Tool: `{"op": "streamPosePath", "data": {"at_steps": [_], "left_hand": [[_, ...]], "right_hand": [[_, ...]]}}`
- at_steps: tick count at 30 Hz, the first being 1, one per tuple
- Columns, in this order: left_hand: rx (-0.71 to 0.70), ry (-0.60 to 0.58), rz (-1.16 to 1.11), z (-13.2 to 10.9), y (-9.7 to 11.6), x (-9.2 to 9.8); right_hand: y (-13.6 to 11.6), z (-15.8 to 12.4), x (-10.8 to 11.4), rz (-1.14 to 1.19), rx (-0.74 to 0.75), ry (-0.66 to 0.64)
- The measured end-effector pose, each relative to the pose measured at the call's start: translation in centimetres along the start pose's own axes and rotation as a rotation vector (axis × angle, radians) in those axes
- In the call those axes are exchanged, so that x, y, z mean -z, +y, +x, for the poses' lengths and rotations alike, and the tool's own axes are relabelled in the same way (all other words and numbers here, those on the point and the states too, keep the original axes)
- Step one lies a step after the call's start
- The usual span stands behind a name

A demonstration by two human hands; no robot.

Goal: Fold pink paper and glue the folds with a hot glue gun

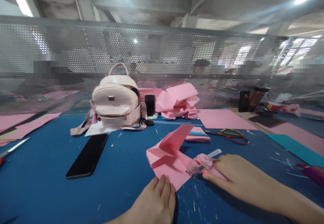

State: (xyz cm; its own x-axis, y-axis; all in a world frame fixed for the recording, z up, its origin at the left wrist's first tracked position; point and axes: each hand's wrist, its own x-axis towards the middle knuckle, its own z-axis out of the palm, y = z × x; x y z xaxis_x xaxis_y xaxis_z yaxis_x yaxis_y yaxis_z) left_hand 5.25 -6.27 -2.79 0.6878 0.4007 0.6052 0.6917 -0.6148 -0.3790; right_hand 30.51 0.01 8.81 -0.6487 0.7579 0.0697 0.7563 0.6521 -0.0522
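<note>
A partly folded pink paper sheet (pixel 169 156) lies on the blue table (pixel 50 183), with one flap standing up. My left hand (pixel 154 202) rests on the sheet's near corner, fingers together and flat on it. My right hand (pixel 235 176) reaches in from the right, and its fingers close round a small pink handheld device (pixel 199 164) with a white tip and a red light, pressed on the sheet's right edge.
A black phone (pixel 87 156) lies to the left. At the back stand a pink backpack (pixel 116 102), a pile of pink paper (pixel 177 102) and a second phone (pixel 150 105). Scissors (pixel 231 136) lie beside more paper sheets (pixel 222 119) on the right. A perforated metal screen (pixel 76 55) backs the table.
</note>
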Motion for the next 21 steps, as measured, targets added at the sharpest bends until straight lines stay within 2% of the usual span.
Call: {"op": "streamPosePath", "data": {"at_steps": [3,11,16,21], "left_hand": [[0.009,0.006,0.002,0.1,0.1,0.1],[-0.02,-0.026,0.008,-0.1,0.2,-0.1],[-0.043,-0.084,0.017,-0.5,0.2,-0.4],[-0.017,-0.017,0.011,-0.1,0.1,-0.2]], "right_hand": [[-0.2,0.3,0.0,-0.035,-0.017,-0.077],[-1.7,1.7,0.7,-0.02,-0.018,-0.148],[-1.9,2.6,0.4,-0.052,0.016,-0.12],[-1.5,3.1,0.2,-0.051,0.029,-0.093]]}}
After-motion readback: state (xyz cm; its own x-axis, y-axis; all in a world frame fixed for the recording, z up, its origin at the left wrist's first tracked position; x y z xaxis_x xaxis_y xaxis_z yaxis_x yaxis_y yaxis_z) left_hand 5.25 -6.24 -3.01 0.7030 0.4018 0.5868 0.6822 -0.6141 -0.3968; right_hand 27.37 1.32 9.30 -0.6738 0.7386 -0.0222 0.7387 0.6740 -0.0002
